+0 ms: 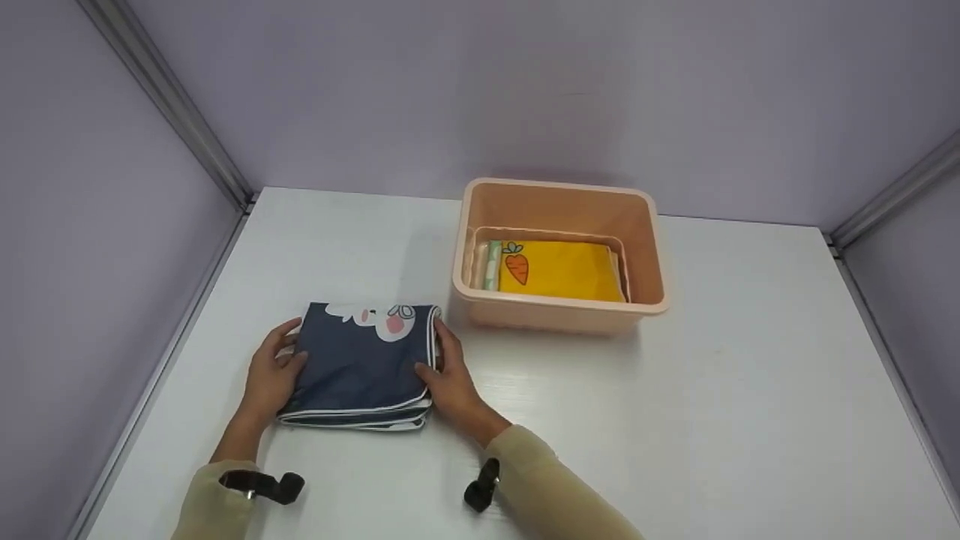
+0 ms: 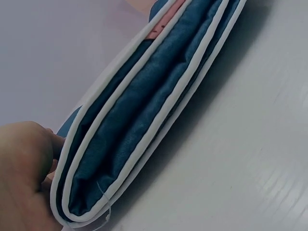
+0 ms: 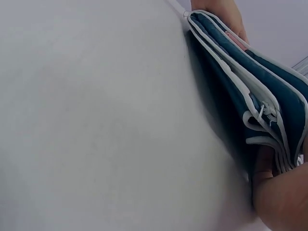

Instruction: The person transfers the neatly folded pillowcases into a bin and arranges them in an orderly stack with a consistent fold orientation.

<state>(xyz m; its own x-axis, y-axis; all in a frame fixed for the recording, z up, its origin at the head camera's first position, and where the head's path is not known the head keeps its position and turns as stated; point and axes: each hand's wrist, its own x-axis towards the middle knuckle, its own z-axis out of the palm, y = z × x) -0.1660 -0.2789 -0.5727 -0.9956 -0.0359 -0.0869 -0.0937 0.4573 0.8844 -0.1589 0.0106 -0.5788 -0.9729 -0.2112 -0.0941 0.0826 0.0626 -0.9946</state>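
A folded dark blue cloth (image 1: pixel 360 367) with white piping and a white cartoon animal print lies level, close over the white table. My left hand (image 1: pixel 268 379) grips its left side, and my right hand (image 1: pixel 452 382) holds the right side with the thumb on top. Stacked layers of the blue cloth (image 2: pixel 130 115) show edge-on in the left wrist view, rounded at the fold beside the left hand (image 2: pixel 24 168). In the right wrist view, fingers of the right hand (image 3: pixel 284 197) reach under the layers, where a white thread or tie hangs.
Behind and right of the cloth stands a peach plastic bin (image 1: pixel 562 316). Inside it lies a folded yellow cloth (image 1: pixel 570 270) with a carrot print and a pale green strip at its left. Lilac panels (image 1: pixel 360 97) wall the white table (image 1: pixel 720 420) at the back and sides.
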